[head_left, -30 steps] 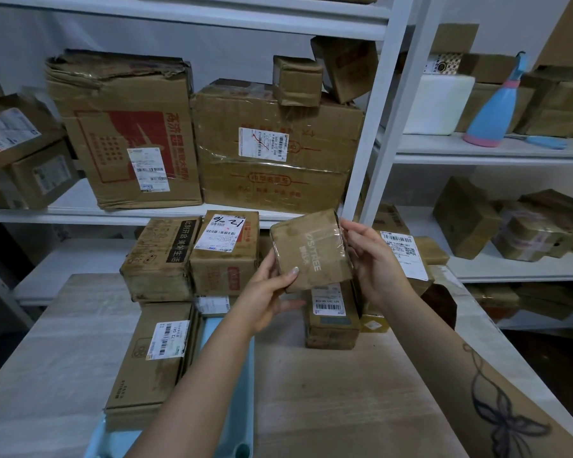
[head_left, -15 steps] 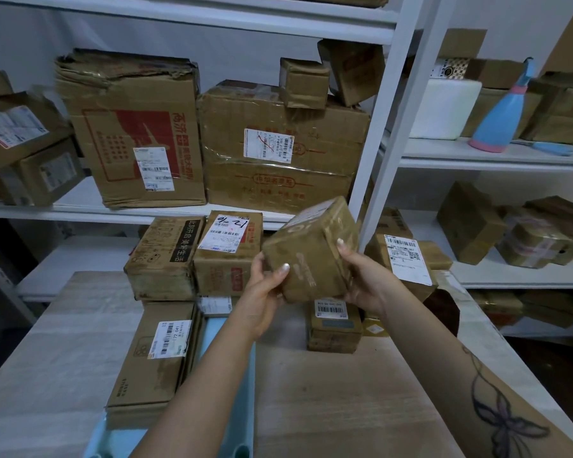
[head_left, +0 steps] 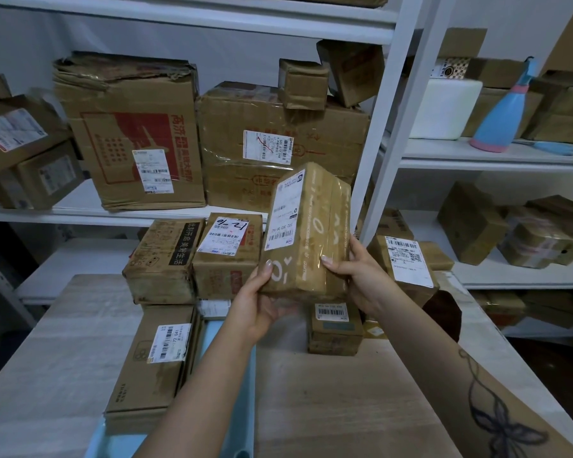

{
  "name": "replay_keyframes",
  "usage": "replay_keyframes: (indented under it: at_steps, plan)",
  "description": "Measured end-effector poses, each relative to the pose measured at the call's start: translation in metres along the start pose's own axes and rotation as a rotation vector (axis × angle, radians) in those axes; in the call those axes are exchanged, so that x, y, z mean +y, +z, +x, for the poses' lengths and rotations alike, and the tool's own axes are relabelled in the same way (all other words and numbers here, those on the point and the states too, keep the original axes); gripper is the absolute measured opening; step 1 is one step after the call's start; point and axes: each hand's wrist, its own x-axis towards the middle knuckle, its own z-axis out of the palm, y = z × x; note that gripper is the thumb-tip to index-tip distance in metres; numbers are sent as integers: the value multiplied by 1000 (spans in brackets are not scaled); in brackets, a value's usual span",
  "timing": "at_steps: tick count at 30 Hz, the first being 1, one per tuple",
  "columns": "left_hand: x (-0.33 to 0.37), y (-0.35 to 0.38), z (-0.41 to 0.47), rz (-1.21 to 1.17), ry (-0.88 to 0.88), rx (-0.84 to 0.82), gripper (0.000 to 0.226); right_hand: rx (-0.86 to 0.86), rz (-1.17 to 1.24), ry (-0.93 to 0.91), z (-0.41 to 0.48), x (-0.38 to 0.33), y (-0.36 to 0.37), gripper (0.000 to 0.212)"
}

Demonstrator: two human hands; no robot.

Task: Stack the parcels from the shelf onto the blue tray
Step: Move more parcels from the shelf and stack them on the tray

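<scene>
A taped brown parcel (head_left: 306, 231) with a white label stands on end in the air above the table. My left hand (head_left: 257, 300) grips its lower left corner from below. My right hand (head_left: 356, 274) holds its lower right side, thumb on the front face. The blue tray (head_left: 227, 385) lies at the table's near left, mostly hidden by my left forearm and by a flat long box (head_left: 154, 365) lying on it. Two boxes (head_left: 192, 256) are stacked at the tray's far end. Large parcels (head_left: 209, 140) fill the shelf behind.
A small labelled box (head_left: 334, 328) and another labelled parcel (head_left: 407, 262) sit on the table under my hands. White shelf uprights (head_left: 391, 127) rise just behind the held parcel. The right shelves hold more parcels, a white block (head_left: 444, 109) and a blue bottle (head_left: 503, 117).
Both hands have turned the parcel from a tilted, flat-on pose to upright, so its labelled face now shows, and raised it slightly.
</scene>
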Motion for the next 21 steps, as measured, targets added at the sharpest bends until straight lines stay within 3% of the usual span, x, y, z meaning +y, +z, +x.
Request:
replay_keyframes:
  at_steps: [7, 11, 14, 17, 21]
  plan:
    - [2, 6, 1, 82, 102, 35, 61, -37, -94, -22, 3, 4, 3, 96]
    - [2, 6, 0, 124, 107, 38, 64, -30, -100, -38, 5, 4, 6, 83]
    - [6, 3, -1, 140, 93, 54, 51, 11, -79, -24, 6, 3, 4, 63]
    - [13, 3, -1, 116, 87, 67, 39, -6, 11, -4, 9, 5, 1, 69]
    - [21, 6, -2, 186, 88, 71, 67, -86, 123, 20, 9, 4, 5, 67]
